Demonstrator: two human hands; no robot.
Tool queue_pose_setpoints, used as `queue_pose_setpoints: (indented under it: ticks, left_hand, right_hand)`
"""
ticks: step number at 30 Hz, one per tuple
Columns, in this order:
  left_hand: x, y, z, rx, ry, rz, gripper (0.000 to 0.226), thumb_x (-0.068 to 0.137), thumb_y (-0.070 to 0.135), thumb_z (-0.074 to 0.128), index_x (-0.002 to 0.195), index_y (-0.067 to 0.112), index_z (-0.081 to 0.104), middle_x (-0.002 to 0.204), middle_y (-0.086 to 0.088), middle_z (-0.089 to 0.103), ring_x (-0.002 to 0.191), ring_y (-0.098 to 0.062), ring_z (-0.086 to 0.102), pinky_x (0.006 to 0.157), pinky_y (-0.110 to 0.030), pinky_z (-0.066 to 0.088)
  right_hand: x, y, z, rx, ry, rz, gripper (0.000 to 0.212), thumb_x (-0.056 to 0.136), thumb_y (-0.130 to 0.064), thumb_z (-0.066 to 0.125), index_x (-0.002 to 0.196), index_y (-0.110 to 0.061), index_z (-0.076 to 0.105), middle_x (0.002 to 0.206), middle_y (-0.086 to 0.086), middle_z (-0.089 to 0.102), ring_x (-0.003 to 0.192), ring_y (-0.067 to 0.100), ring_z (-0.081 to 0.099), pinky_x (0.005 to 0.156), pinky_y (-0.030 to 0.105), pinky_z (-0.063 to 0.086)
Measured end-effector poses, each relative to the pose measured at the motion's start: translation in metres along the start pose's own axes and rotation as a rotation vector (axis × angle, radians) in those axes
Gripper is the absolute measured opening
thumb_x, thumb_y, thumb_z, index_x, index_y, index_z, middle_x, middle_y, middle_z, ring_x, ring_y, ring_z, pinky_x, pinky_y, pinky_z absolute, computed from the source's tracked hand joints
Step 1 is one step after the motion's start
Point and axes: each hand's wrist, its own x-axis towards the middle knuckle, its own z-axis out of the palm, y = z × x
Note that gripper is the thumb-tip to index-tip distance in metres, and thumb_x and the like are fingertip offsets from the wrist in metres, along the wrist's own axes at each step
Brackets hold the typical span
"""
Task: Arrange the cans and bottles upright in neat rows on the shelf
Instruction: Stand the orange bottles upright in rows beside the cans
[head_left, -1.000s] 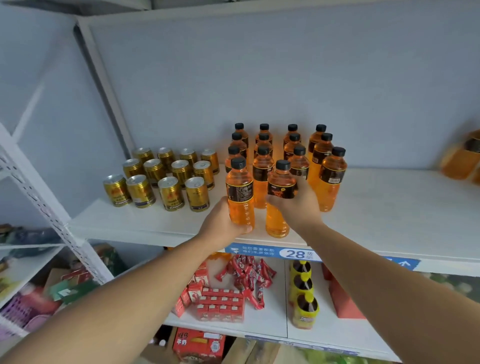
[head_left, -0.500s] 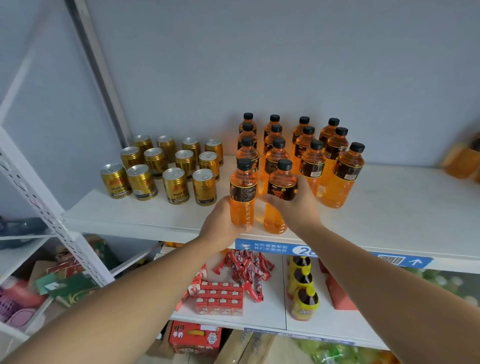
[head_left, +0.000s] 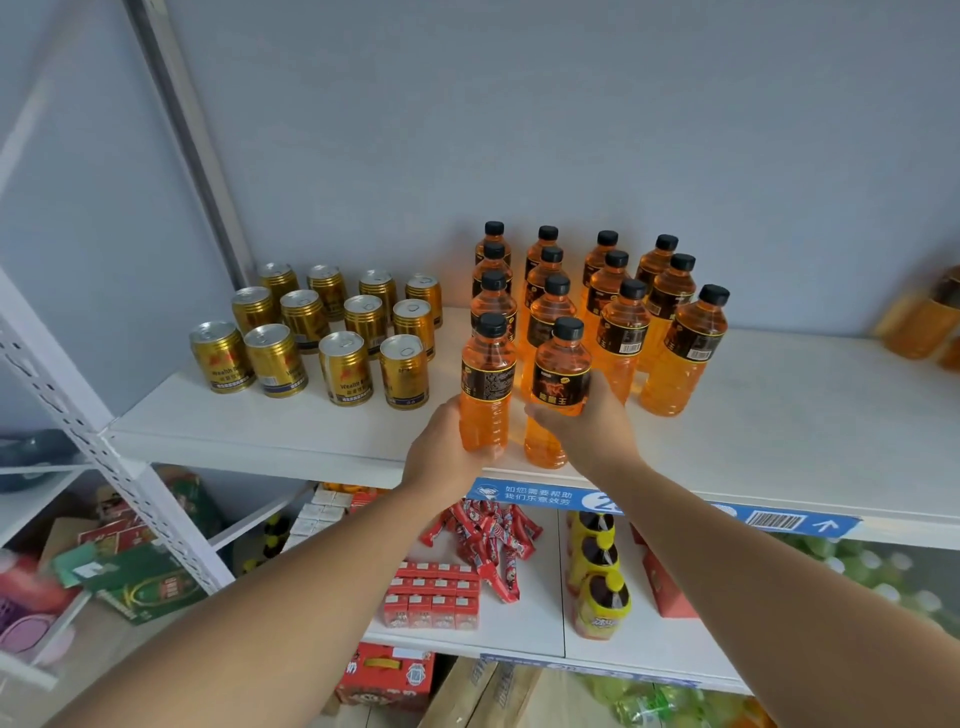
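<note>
**Two front bottles gripped at the shelf edge**

A white shelf (head_left: 779, 426) is seen stretching across the middle of the frame, backed by a grey wall. At centre, a block of orange bottles (head_left: 618, 322) with black caps is stood upright in rows, four columns running back to the wall. Left of centre, gold cans (head_left: 332, 322) are lined up upright in three rows, well apart from the shelf edge. Down at lower centre, the left hand (head_left: 441, 457) is wrapped around the front-left bottle (head_left: 487, 384), low on its body. Just beside it, the front-right bottle (head_left: 560, 389) is clasped by the right hand (head_left: 597, 426) around its middle. Both bottles are held upright near the front edge, and whether their bases touch the shelf cannot be told.
</note>
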Motion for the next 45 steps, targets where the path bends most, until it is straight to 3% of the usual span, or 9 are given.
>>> queue_pose_setpoints:
  ticks: [7, 13, 17, 22, 26, 32, 37, 45]
  left_hand:
    - [0.000, -0.002, 0.003, 0.008, 0.023, 0.022, 0.064, 0.078, 0.064, 0.076, 0.129, 0.042, 0.044, 0.127, 0.014, 0.065, 0.106, -0.016, 0.067, 0.087, -0.037, 0.057]
    - [0.001, -0.001, 0.003, -0.015, 0.006, 0.004, 0.063, 0.079, 0.062, 0.077, 0.129, 0.041, 0.045, 0.126, 0.013, 0.065, 0.105, -0.015, 0.067, 0.086, -0.035, 0.056]
    - [-0.001, 0.004, 0.004, -0.045, 0.004, 0.007, 0.062, 0.080, 0.055, 0.079, 0.131, 0.034, 0.050, 0.125, 0.009, 0.067, 0.108, -0.016, 0.066, 0.085, -0.028, 0.052]
    - [-0.020, 0.004, -0.001, 0.003, 0.093, 0.031, 0.045, 0.083, 0.048, 0.080, 0.116, 0.023, 0.063, 0.112, 0.007, 0.067, 0.102, -0.013, 0.064, 0.083, -0.027, 0.054]
    - [-0.052, -0.003, -0.003, 0.118, 0.260, 0.088, 0.034, 0.087, 0.030, 0.078, 0.113, 0.015, 0.062, 0.103, 0.006, 0.056, 0.098, -0.014, 0.057, 0.077, -0.020, 0.044]
    - [-0.084, 0.033, 0.017, 0.190, 0.113, 0.213, 0.027, 0.091, 0.036, 0.073, 0.109, 0.020, 0.062, 0.098, 0.013, 0.055, 0.089, -0.008, 0.060, 0.067, -0.015, 0.043]
    - [-0.093, 0.086, 0.059, 0.211, -0.026, 0.304, 0.033, 0.092, 0.040, 0.070, 0.118, 0.023, 0.060, 0.112, 0.011, 0.060, 0.101, -0.008, 0.059, 0.080, -0.026, 0.053]
    - [-0.109, 0.192, 0.149, 0.288, -0.151, 0.451, 0.032, 0.091, 0.043, 0.066, 0.118, 0.024, 0.063, 0.115, 0.004, 0.061, 0.104, -0.019, 0.059, 0.089, -0.039, 0.051]
  right_hand:
    - [0.000, 0.004, 0.013, -0.035, 0.049, 0.026, 0.066, 0.078, -0.051, 0.080, 0.131, -0.033, 0.047, 0.104, -0.023, 0.055, 0.090, 0.003, 0.055, 0.058, 0.010, 0.036]
    - [0.000, 0.006, 0.013, -0.055, 0.055, 0.032, 0.066, 0.077, -0.051, 0.081, 0.130, -0.034, 0.046, 0.101, -0.025, 0.053, 0.076, -0.011, 0.049, 0.058, 0.009, 0.034]
    - [0.002, 0.006, 0.010, -0.111, 0.005, 0.052, 0.070, 0.077, -0.045, 0.083, 0.133, -0.029, 0.044, 0.109, -0.017, 0.055, 0.087, 0.004, 0.053, 0.056, 0.014, 0.036]
    - [-0.005, 0.021, -0.015, -0.273, -0.118, 0.091, 0.086, 0.078, -0.049, 0.081, 0.145, -0.017, 0.037, 0.141, 0.003, 0.054, 0.118, 0.023, 0.057, 0.081, 0.032, 0.046]
    - [-0.015, 0.038, -0.045, -0.316, -0.131, 0.068, 0.085, 0.080, -0.054, 0.077, 0.147, -0.016, 0.039, 0.142, 0.005, 0.053, 0.123, 0.025, 0.054, 0.095, 0.039, 0.046]
    - [-0.034, 0.069, -0.102, -0.332, -0.084, 0.093, 0.079, 0.082, -0.056, 0.073, 0.143, -0.012, 0.046, 0.138, 0.006, 0.056, 0.121, 0.025, 0.055, 0.093, 0.036, 0.044]
    - [-0.051, 0.097, -0.170, -0.432, -0.050, 0.062, 0.073, 0.086, -0.054, 0.069, 0.142, -0.012, 0.047, 0.138, 0.006, 0.054, 0.123, 0.025, 0.053, 0.096, 0.037, 0.045]
    - [-0.085, 0.156, -0.304, -0.650, 0.007, 0.153, 0.064, 0.089, -0.054, 0.061, 0.141, -0.018, 0.052, 0.140, 0.003, 0.051, 0.126, 0.025, 0.050, 0.098, 0.041, 0.047]
